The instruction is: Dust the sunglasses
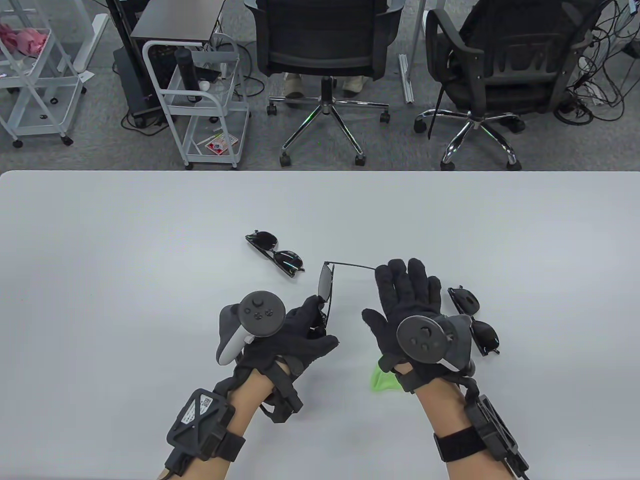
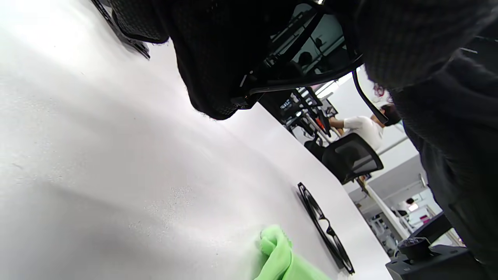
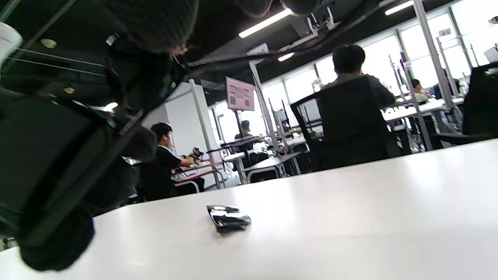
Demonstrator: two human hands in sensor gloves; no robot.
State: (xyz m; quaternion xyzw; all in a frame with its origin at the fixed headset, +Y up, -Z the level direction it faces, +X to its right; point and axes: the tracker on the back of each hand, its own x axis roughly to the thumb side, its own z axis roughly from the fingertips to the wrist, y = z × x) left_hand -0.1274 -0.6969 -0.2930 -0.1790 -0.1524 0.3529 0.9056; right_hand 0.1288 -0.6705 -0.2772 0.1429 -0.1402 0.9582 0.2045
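the smooth white bench [image 1: 125, 260] is carrying three pairs of dark sunglasses. the left hand [image 1: 295, 332] is pinching the held sunglasses [image 1: 326, 290] by the frame, lifted; the right hand [image 1: 407, 300], fingers straight, is touching the thin wire temple. judging so, unfolding is in hand; next calls for picking up the soft, crumpled green cloth [image 1: 382, 381].

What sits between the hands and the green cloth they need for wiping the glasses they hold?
Nothing visible does. The green cloth lies on the table partly under the right hand; the held sunglasses are in the left hand.
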